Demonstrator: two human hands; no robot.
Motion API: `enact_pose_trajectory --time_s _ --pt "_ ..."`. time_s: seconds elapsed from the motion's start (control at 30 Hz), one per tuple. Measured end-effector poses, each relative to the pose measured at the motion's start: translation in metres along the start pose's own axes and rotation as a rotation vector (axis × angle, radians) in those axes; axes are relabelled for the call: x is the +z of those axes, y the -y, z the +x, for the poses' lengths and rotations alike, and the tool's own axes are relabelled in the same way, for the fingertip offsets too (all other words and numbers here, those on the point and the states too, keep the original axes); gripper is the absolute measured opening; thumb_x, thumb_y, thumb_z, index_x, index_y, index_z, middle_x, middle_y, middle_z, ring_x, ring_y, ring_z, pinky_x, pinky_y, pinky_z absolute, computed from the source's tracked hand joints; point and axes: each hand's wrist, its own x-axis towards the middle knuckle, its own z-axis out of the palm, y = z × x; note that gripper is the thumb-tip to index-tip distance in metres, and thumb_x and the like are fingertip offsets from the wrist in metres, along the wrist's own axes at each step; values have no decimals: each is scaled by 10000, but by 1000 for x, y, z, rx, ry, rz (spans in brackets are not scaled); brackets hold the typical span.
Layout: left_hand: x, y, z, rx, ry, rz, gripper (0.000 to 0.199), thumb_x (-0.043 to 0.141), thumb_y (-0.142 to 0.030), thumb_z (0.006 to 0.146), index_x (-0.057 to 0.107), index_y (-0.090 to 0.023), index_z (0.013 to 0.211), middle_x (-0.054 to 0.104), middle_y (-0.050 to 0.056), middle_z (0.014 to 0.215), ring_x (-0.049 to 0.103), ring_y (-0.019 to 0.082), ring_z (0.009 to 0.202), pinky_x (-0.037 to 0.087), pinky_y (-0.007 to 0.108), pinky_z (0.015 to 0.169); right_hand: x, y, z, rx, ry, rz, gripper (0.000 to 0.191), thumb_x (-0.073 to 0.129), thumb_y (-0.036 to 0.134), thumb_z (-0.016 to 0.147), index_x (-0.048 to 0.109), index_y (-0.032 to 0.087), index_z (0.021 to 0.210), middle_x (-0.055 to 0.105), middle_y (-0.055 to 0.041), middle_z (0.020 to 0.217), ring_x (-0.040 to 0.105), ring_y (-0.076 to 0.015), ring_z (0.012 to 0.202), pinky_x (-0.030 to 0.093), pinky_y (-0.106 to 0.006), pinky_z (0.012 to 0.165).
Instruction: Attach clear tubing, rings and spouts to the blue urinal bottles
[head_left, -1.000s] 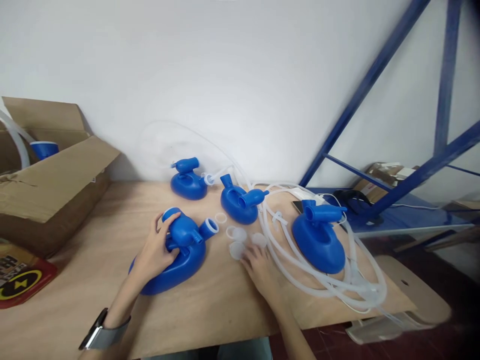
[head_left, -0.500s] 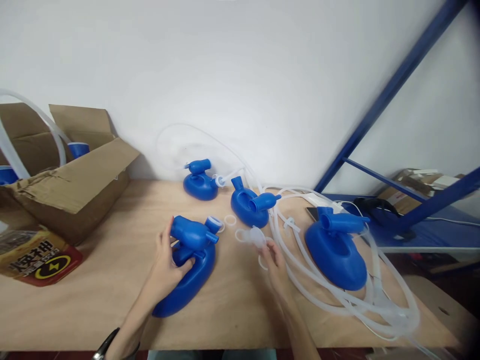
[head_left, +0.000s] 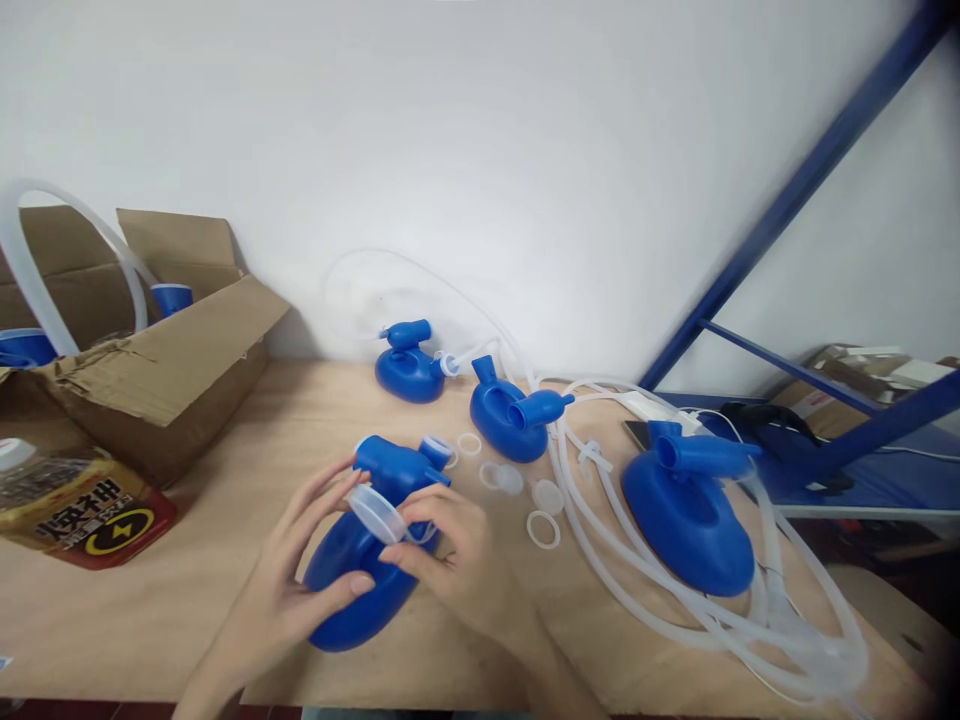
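Observation:
A translucent round cap (head_left: pixel 377 514) with a thin strap is pinched by the thumb and fingers of my right hand (head_left: pixel 457 560). My left hand (head_left: pixel 289 570) is spread at the cap's left side, thumb apart from the fingers, its fingertips near the cap's upper rim. Below and behind both hands lies a blue plastic bottle (head_left: pixel 360 585) with a handle; a blue cylindrical piece (head_left: pixel 391 466) sits at its top. A small blue neck with a white rim (head_left: pixel 435 450) shows just right of that piece.
Translucent caps (head_left: pixel 547 496) and rings (head_left: pixel 543 530) lie right of my hands. Three more blue bottles (head_left: pixel 686 525) and coiled clear tubing (head_left: pixel 652 575) are beyond. An open carton (head_left: pixel 172 390) and drink bottle (head_left: pixel 94 510) stand left; a blue metal frame (head_left: pixel 795 190) is right.
My right hand has moved left over the blue bottle, now with a translucent cap. My left hand has let go of the bottle and come nearer, beside the cap. The view has shifted slightly.

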Motion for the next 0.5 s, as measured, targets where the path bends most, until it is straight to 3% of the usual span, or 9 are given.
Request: enact_pose_trajectory --time_s 0.17,0.3,0.37,0.43,0.5 --pt "0 -12 -8 66 -117 90 834 697 -401 970 237 -383 1665 545 129 1568 761 278 1116 657 401 927 24 4 5 -119 204 -55 269 531 389 1095 722 211 1031 794 -48 1024 731 -197 1039 566 -315 957" --pt "-10 -2 -4 136 -80 150 666 730 -335 939 479 -428 1549 541 58 1586 745 284 1155 666 354 878 22 2 8 -213 235 -189 321 469 406 1116 710 194 1143 797 -65 1074 721 -207 1083 565 -329 987" --pt "-13 11 6 56 -119 77 621 723 -312 934 526 -424 1513 544 49 1582 742 287 1154 656 358 883 16 -2 11 -232 155 -243 360 528 466 1086 680 194 1266 760 -76 1251 649 -237 1259 513 -379 1108" --pt "-14 28 22 -133 -181 -114 632 697 -317 939 495 -408 1531 543 63 1577 749 274 1109 650 354 839 12 -11 15 -166 51 -376 446 620 510 1030 647 204 1352 680 -94 1406 549 -293 1386 445 -473 1191" --pt "-12 47 39 -356 -178 -331 589 696 -348 906 557 -348 1477 572 87 1541 734 281 1092 639 341 774 10 -23 19 -41 39 -522 565 736 530 944 625 218 1401 626 -119 1465 521 -349 1400 445 -548 1181"
